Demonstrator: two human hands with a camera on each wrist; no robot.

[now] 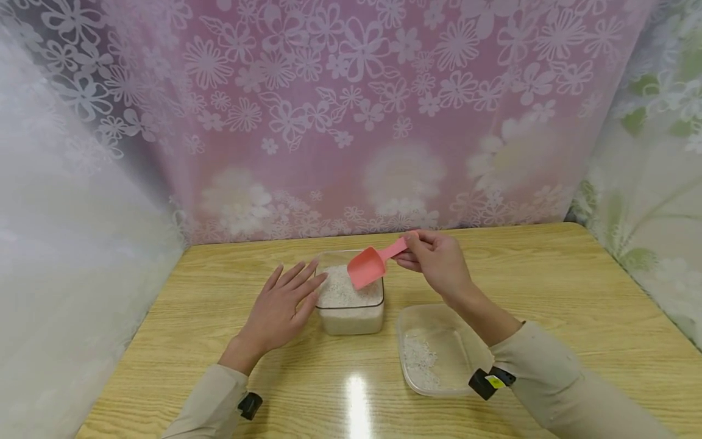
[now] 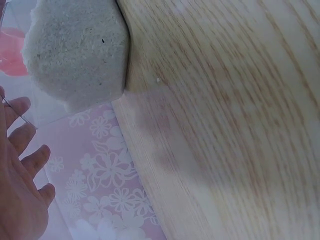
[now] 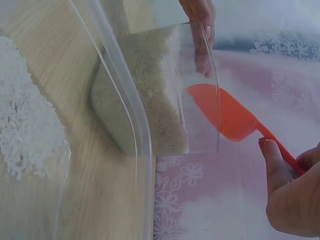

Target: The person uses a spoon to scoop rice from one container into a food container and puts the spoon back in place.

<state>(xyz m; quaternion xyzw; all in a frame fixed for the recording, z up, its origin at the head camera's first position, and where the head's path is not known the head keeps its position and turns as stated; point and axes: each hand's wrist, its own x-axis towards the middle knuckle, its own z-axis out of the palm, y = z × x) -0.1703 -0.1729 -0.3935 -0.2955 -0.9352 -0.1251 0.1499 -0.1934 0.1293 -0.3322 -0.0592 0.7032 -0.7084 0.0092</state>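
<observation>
A pink plastic scoop (image 1: pixel 367 268) is tilted over a clear square container (image 1: pixel 353 323) of white rice (image 1: pixel 336 291). My right hand (image 1: pixel 443 265) pinches the scoop's handle, thumb along it in the right wrist view. There the scoop's bowl (image 3: pixel 225 112) reaches over the container's rim, above the rice. My left hand (image 1: pixel 280 311) lies at the left side of the same container with fingers spread, fingertips right at the rim. In the left wrist view its fingers (image 2: pixel 36 161) overlap the clear upper wall.
A second, wider clear container (image 1: pixel 455 344) stands nearer me on the right, under my right forearm, with a little loose rice (image 1: pixel 421 360) at its left. Both stand on a wood-grain table (image 1: pixel 219 292). Flowered curtains (image 1: pixel 351 122) hang behind and along the sides.
</observation>
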